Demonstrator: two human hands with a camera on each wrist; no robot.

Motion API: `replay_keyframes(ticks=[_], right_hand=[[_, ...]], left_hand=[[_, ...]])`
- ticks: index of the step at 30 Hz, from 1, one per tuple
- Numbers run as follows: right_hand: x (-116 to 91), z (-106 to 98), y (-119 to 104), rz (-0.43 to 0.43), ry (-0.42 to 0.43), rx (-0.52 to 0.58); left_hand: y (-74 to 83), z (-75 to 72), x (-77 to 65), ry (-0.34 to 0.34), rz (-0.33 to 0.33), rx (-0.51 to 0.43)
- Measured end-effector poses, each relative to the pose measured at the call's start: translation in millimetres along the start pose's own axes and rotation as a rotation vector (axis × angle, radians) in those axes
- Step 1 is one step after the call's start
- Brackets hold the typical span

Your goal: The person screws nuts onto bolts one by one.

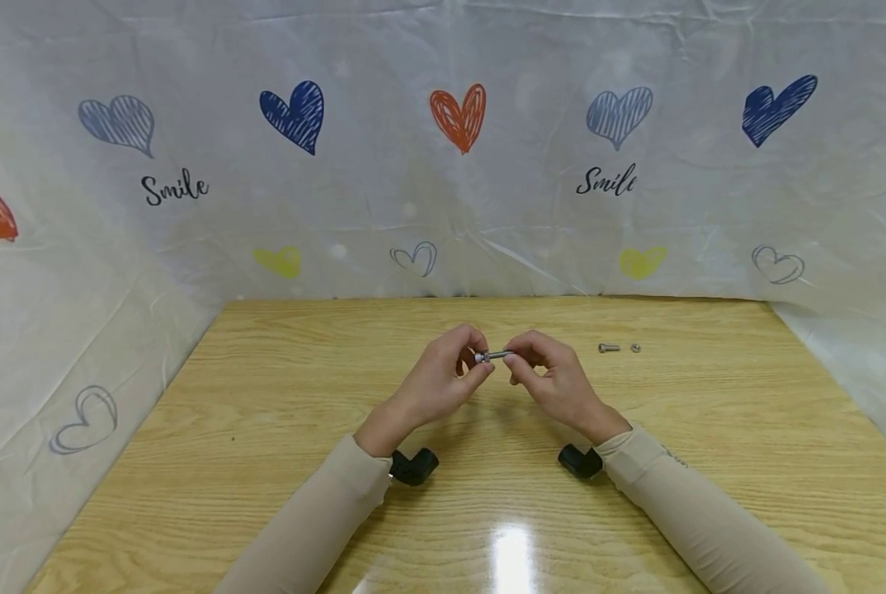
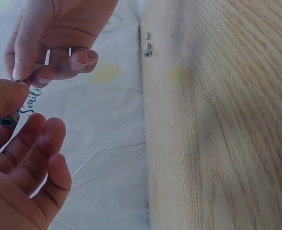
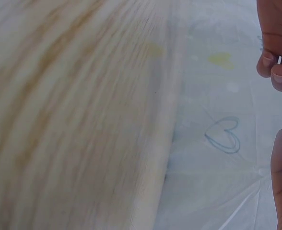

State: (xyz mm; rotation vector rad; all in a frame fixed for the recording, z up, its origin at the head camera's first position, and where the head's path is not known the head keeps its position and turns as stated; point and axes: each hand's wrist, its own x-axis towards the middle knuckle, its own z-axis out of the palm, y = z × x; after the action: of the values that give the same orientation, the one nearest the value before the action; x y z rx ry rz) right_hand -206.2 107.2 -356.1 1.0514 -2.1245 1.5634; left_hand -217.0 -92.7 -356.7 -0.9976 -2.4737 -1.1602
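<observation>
My left hand (image 1: pixel 439 375) pinches a silver socket-head bolt (image 1: pixel 499 355) close to its head, over the middle of the table. From the other side my right hand (image 1: pixel 560 381) pinches the shank's far end between thumb and index finger. The bolt lies roughly level between the two hands, and a collar that looks like a nut (image 1: pixel 487 357) sits near the head. In the left wrist view the hex socket shows in the bolt's head (image 2: pixel 7 120), while fingers hide most of the shank. The right wrist view catches only fingers at its right edge.
Right of the hands, a shorter socket-head bolt (image 1: pixel 610 348) and a loose nut (image 1: pixel 636 348) lie on the wooden table (image 1: pixel 265 412). A white cloth (image 1: pixel 517 190) printed with hearts hangs behind the table's back edge. Black devices (image 1: pixel 417 467) sit at both wrists.
</observation>
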Motion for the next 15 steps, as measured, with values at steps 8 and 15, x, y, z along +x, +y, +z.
replay_keyframes(ticks=[8, 15], right_hand=[[-1, 0, 9, 0.009, 0.0, 0.013], [0, 0, 2, -0.006, -0.006, 0.012]], left_hand=[[-0.1, -0.4, 0.1, -0.014, -0.007, -0.011], [-0.4, 0.2, -0.7, -0.017, -0.029, 0.011]])
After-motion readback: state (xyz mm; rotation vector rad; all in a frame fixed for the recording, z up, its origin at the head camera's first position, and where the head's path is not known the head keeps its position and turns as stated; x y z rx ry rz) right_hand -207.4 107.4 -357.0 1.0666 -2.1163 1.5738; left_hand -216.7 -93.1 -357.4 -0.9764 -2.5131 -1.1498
